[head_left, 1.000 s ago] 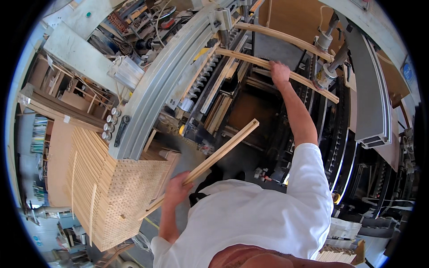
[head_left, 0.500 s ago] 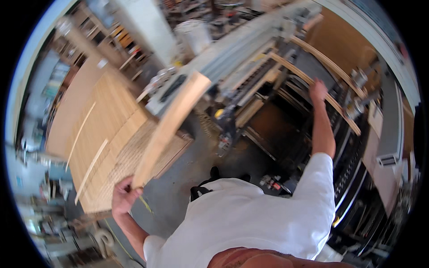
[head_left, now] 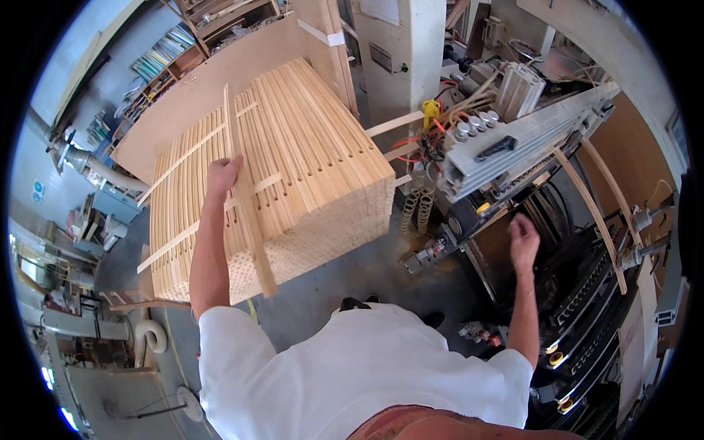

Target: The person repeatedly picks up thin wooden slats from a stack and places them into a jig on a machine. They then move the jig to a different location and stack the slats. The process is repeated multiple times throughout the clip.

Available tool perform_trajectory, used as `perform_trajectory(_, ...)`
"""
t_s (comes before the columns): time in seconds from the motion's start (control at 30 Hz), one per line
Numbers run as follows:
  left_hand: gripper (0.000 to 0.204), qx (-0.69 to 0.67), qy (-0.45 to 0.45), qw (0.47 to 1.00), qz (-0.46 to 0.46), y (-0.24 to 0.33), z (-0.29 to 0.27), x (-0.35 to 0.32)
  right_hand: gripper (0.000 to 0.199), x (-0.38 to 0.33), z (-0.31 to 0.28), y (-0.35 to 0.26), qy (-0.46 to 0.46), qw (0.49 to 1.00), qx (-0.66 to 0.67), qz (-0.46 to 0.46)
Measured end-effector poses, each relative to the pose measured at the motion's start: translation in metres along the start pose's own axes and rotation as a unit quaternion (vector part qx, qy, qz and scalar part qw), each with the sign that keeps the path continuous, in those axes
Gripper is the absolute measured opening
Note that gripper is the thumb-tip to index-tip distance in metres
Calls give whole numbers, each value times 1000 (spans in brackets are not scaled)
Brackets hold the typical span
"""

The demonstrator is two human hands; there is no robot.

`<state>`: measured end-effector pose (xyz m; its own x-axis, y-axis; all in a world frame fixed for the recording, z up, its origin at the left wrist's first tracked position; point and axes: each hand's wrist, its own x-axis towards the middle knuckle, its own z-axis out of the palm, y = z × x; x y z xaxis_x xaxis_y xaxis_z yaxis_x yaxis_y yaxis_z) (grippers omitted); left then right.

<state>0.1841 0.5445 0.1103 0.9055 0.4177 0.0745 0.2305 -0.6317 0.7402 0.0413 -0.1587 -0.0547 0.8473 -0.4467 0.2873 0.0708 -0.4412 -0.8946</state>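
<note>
My left hand (head_left: 222, 176) grips a long pale wooden slat (head_left: 248, 213) and holds it flat over a big stack of similar drilled slats (head_left: 308, 158). The slat runs from the stack's far side down past its near edge. My right hand (head_left: 523, 242) hangs empty with the fingers loosely curled, next to the dark frame of a grey machine (head_left: 528, 139). Two curved wooden slats (head_left: 587, 198) lie across that machine to the right of my right hand.
A tall wooden board (head_left: 242, 66) backs the stack. A white column (head_left: 400, 51) stands behind the machine, with cables, a coiled hose (head_left: 414, 213) and a yellow fitting beside it. Shelves with clutter line the far left. A grey concrete floor (head_left: 352, 271) lies below me.
I turned left from the machine toward the stack. My left hand carried the slat over and onto the stack. My right hand let go of the curved slat on the machine and dropped lower.
</note>
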Motion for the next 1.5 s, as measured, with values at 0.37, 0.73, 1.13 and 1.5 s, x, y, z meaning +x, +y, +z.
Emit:
perform_trajectory(0.37, 50, 114, 2, 992, 49, -2, 77, 138, 26, -190, 71, -2, -19, 986, -60, 154)
perform_trajectory(0.73, 70, 187, -310, 839, 405, 20, 52, -77, 30, -428, 37, -15, 174, 905, -114, 372)
perform_trajectory(1.13, 64, 212, -212, 764, 572, 4, 77, -80, 39, -635, -10, -52, 344, 766, -372, 396)
perform_trajectory(1.5, 56, 120, -381, 692, 601, 125, 172, -307, 56, -768, -5, -59, 304, 644, -448, 540)
